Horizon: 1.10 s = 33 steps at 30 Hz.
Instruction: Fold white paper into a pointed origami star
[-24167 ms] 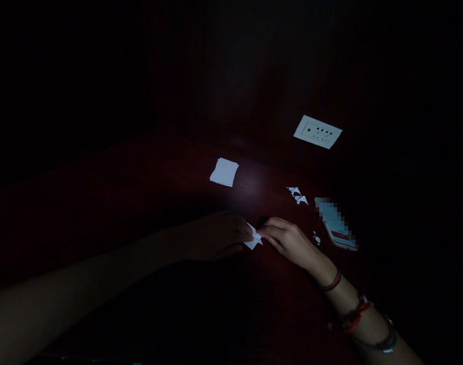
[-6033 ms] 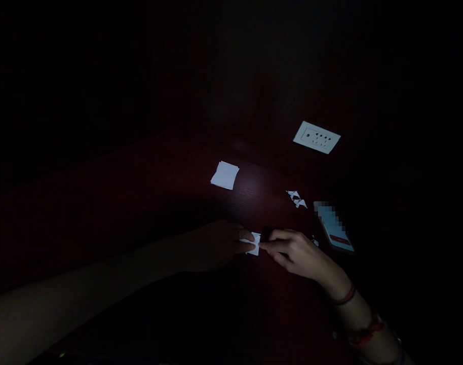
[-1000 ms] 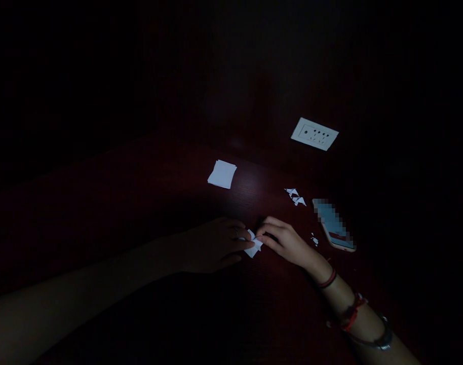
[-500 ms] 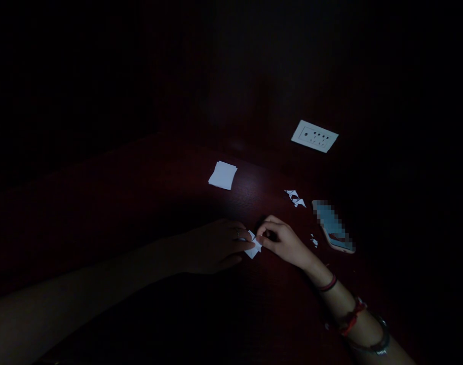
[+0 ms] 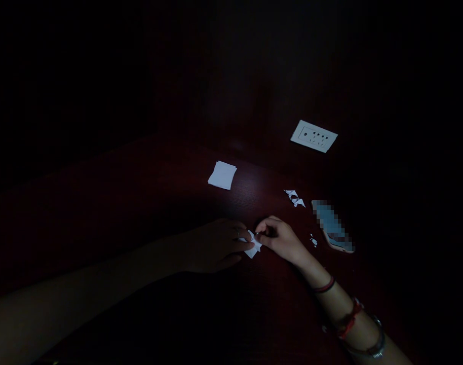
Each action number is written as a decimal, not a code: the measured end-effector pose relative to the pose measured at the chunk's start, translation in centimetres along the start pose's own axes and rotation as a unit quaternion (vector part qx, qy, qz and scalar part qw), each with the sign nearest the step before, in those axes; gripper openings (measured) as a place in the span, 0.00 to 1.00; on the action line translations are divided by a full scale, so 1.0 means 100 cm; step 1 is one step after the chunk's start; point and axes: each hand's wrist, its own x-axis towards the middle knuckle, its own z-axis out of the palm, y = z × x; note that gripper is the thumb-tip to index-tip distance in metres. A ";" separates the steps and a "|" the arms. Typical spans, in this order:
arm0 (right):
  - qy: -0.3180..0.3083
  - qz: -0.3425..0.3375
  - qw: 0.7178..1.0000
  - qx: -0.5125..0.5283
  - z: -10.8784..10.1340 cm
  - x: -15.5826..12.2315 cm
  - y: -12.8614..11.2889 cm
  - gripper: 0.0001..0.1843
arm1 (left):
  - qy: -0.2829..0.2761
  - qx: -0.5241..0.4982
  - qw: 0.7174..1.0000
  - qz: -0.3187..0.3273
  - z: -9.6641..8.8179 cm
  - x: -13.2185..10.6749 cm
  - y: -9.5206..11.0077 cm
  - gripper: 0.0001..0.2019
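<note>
A small folded white paper lies on the dark reddish table, with creased flaps and points sticking out. My left hand comes in from the left, fingers stretched out, and its fingertips rest on the paper's left part. A ring shows on one finger. From the right, my right hand pinches the paper's upper right edge between thumb and index finger. The fingertips of both hands cover parts of the paper.
A stack of white paper squares lies farther back. To the right are folded paper pieces, tiny paper scraps and a phone with a blurred screen. A white wall socket is behind. The surroundings are very dark.
My right hand and forearm have shifted slightly to the left, and a flap of the paper at the right fingertips sits a little differently. My left hand stays in place.
</note>
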 end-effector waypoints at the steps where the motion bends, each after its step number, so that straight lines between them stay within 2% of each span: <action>1: 0.003 -0.001 1.000 0.004 0.000 0.000 0.000 0.05 | 0.001 0.002 1.000 0.000 0.000 0.000 0.000 0.16; 25: -0.003 0.002 1.000 0.020 -0.001 0.000 0.000 0.08 | 0.002 -0.004 1.000 0.004 -0.001 0.002 0.004 0.17; 33: 0.004 -0.040 0.999 0.011 -0.003 -0.004 0.002 0.07 | -0.021 -0.009 1.000 0.002 -0.001 0.003 0.001 0.17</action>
